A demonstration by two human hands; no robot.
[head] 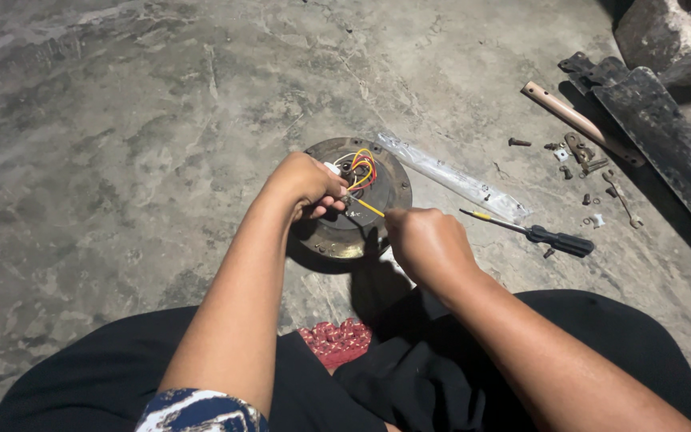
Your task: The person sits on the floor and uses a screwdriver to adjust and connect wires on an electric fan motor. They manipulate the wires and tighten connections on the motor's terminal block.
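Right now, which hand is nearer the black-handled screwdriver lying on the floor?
Right. The right hand sits just left of the screwdriver tip without touching it; the left hand is farther away, over the round motor housing at its coloured wires.

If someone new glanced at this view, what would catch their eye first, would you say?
Probably the round metal motor housing on the concrete floor at the centre, with its bright red and yellow wires. The left hand rests on it, and the right hand pulls a yellow wire taut. To the right lie a black-handled screwdriver and scattered screws.
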